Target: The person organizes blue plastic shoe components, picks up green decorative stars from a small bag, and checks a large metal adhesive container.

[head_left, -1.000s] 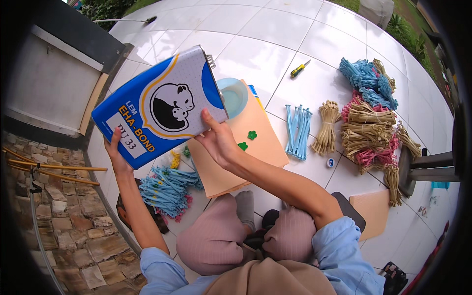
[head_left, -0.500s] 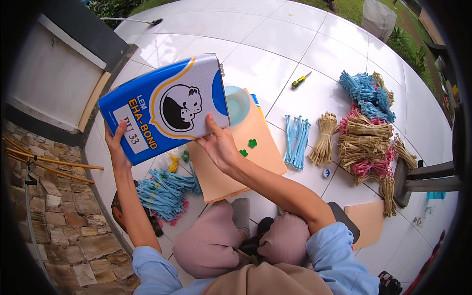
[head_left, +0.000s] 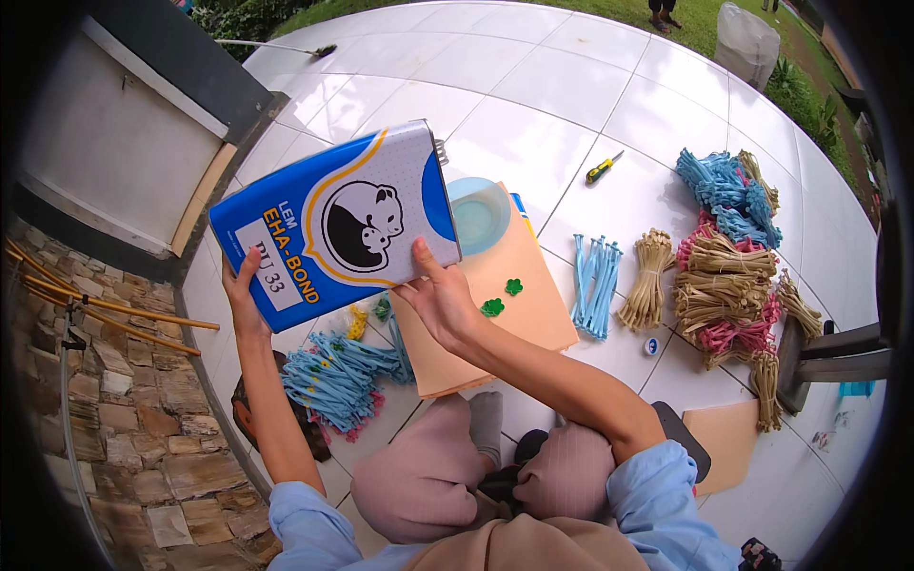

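Note:
A rectangular blue and white glue tin (head_left: pixel 324 224) is tilted in both my hands, its upper right end beside a pale blue bowl (head_left: pixel 481 217). My left hand (head_left: pixel 246 297) grips the tin's lower left corner, the thumb on its front. Under the lower right edge my right hand (head_left: pixel 440 300) supports it, thumb against the face. A coiled cap or spout shows partly at the tin's right end. The bowl rests at the far edge of a stack of peach sheets (head_left: pixel 476 347), where two green flower-shaped pieces (head_left: pixel 514 286) also lie.
Blue bundled stalks (head_left: pixel 343 376) with yellow and pink bits lie left of the sheets. To the right are blue stalks (head_left: pixel 597 285), a beige bundle (head_left: pixel 649 284) and a large mixed heap (head_left: pixel 728 285). A screwdriver (head_left: pixel 604 167) and small round lid (head_left: pixel 651 346) lie on white tiles.
The whole view has shifted, so things appear slightly lower and further right. Both hands keep the same hold on the tilted glue tin. A bystander's feet show more at the top.

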`<action>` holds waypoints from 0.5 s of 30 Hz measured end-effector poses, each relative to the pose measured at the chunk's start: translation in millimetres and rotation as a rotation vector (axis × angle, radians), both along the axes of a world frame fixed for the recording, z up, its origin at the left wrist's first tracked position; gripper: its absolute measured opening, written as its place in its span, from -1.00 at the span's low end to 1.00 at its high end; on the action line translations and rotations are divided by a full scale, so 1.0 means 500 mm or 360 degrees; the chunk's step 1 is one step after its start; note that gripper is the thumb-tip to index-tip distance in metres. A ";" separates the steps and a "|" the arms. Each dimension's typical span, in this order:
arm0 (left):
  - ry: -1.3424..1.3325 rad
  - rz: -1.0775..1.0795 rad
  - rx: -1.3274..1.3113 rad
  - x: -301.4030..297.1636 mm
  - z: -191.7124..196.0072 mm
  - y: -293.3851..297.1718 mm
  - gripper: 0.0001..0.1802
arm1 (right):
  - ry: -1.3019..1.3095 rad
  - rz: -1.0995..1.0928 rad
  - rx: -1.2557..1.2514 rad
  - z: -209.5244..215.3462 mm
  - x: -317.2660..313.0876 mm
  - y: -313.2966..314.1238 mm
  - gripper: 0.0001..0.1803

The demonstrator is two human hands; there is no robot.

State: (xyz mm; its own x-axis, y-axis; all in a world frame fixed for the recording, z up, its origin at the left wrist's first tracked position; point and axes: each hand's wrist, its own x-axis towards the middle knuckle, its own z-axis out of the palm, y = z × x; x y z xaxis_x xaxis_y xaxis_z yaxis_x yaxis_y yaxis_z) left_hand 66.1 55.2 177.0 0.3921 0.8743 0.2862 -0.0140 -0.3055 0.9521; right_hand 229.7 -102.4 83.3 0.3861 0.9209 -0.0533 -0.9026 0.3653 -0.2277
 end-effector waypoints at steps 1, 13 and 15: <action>0.0012 -0.0012 0.0000 -0.002 0.001 -0.001 -0.38 | -0.0004 -0.0007 0.0001 0.001 -0.004 0.001 -0.29; 0.0000 -0.0114 -0.0030 0.019 0.013 -0.001 -0.41 | -0.0034 -0.0103 -0.0005 0.017 0.007 -0.004 -0.26; -0.0010 -0.0108 -0.0034 0.021 0.015 0.005 -0.42 | -0.0023 -0.0108 0.0006 0.017 0.008 -0.002 -0.26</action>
State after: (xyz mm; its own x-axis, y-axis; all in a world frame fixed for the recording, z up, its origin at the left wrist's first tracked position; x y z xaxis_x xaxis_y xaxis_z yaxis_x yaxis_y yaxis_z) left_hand 76.9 57.5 184.7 0.4488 0.8517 0.2705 -0.0399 -0.2833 0.9582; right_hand 233.5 -103.4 91.8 0.4487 0.8926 -0.0440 -0.8722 0.4266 -0.2392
